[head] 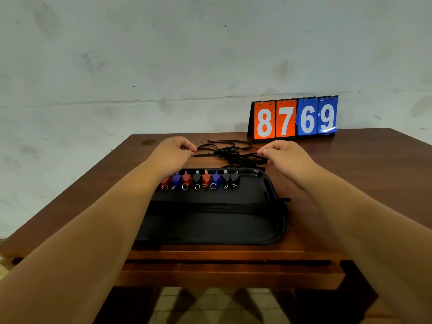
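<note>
A tangle of black cords (pixel 230 152) lies on the brown table (pixel 350 164) beyond a black tray (pixel 275 220). My left hand (pixel 174 154) pinches the cords at their left end. My right hand (pixel 284 156) pinches them at the right end. Along the tray's far edge stands a row of several whistles (pixel 201 180) in red, blue and black, each with a metal ring. A bundle of straight black cords (pixel 217 206) lies across the tray's middle.
A flip scoreboard (pixel 295 119) reading 87 on orange and 69 on blue stands at the table's back right, close behind the tangle. A grey wall rises behind the table. The table's front edge is near me.
</note>
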Demonstrator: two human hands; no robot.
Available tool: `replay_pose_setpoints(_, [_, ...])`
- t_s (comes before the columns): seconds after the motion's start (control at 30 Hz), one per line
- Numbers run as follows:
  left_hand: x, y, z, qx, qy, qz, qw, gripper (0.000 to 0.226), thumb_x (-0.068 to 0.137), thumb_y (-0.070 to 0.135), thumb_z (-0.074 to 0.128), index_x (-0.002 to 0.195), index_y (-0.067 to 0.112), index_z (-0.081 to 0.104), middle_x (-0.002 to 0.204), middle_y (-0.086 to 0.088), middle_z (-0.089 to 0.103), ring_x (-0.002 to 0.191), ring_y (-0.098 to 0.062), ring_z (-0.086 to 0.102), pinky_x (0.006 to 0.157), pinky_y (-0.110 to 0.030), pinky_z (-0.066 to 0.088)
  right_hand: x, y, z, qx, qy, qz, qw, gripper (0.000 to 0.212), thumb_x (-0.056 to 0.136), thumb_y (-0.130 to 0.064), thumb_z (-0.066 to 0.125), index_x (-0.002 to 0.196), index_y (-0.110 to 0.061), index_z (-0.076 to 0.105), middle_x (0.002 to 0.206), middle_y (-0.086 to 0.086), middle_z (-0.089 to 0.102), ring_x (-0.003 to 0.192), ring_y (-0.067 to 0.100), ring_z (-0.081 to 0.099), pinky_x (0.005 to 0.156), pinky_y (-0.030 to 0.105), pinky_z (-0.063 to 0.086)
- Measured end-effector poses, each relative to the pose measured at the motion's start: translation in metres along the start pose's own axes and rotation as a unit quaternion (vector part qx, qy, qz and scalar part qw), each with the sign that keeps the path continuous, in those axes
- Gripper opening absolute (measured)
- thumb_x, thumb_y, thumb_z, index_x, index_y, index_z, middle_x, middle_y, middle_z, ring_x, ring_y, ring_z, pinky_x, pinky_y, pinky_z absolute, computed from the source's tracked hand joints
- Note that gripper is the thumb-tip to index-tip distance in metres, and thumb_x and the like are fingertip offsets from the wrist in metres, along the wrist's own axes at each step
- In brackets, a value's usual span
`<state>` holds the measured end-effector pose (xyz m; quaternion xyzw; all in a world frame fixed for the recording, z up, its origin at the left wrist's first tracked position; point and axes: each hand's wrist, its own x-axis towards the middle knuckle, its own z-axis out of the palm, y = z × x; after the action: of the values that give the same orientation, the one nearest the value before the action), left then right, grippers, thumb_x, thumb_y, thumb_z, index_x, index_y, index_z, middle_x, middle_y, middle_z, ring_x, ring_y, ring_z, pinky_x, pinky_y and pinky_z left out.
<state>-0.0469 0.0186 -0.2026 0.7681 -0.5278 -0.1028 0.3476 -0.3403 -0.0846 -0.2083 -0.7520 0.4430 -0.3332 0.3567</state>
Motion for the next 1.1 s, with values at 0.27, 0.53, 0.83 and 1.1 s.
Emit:
replay_pose_setpoints(0.27, [0.044, 0.003, 0.011, 0.032, -0.026, 0.017, 0.999, 0.019, 0.106, 0.018, 0.062, 0.109, 0.031, 0.075, 0.127, 0.010, 0.068, 0.119, -0.011, 0.060, 0.095, -0.026, 0.042, 0.043, 0.010, 0.007, 0.026, 0.002, 0.008, 1.000, 0.024, 0.111, -0.025, 0.056, 0.109, -0.030, 0.079, 0.123, -0.005, 0.072, 0.122, 0.017, 0.062, 0.112, 0.039, 0.051])
replay_pose_setpoints(0.53, [0.100, 0.011, 0.033, 0.051, -0.050, 0.035, 0.997, 0.023, 0.105, 0.015, 0.057, 0.105, 0.028, 0.077, 0.123, 0.007, 0.071, 0.096, -0.011, 0.063, 0.089, -0.032, 0.053, 0.085, 0.025, 0.010, 0.073, 0.035, 0.012, 0.997, 0.024, 0.112, -0.026, 0.055, 0.112, -0.029, 0.079, 0.118, -0.006, 0.074, 0.111, 0.016, 0.067, 0.085, 0.023, 0.053])
replay_pose_setpoints(0.83, [0.168, 0.003, 0.065, 0.142, -0.053, 0.043, 0.987, 0.026, 0.104, 0.012, 0.058, 0.120, 0.026, 0.073, 0.123, -0.002, 0.069, 0.085, -0.014, 0.062, 0.071, -0.027, 0.049, 0.116, 0.062, 0.015, 0.043, 0.086, -0.018, 0.995, 0.022, 0.112, -0.028, 0.057, 0.119, -0.026, 0.077, 0.128, -0.008, 0.063, 0.122, 0.009, 0.049, 0.102, 0.026, 0.042])
replay_pose_setpoints(1.1, [0.214, 0.006, 0.081, 0.259, -0.083, 0.051, 0.961, 0.048, 0.099, -0.006, 0.052, 0.131, 0.024, 0.071, 0.142, -0.003, 0.066, 0.130, -0.025, 0.060, 0.106, -0.036, 0.051, 0.132, 0.082, 0.015, 0.026, 0.060, -0.001, 0.998, 0.023, 0.113, -0.027, 0.053, 0.113, -0.032, 0.075, 0.100, -0.021, 0.062, 0.083, 0.001, 0.055, 0.062, 0.011, 0.037])
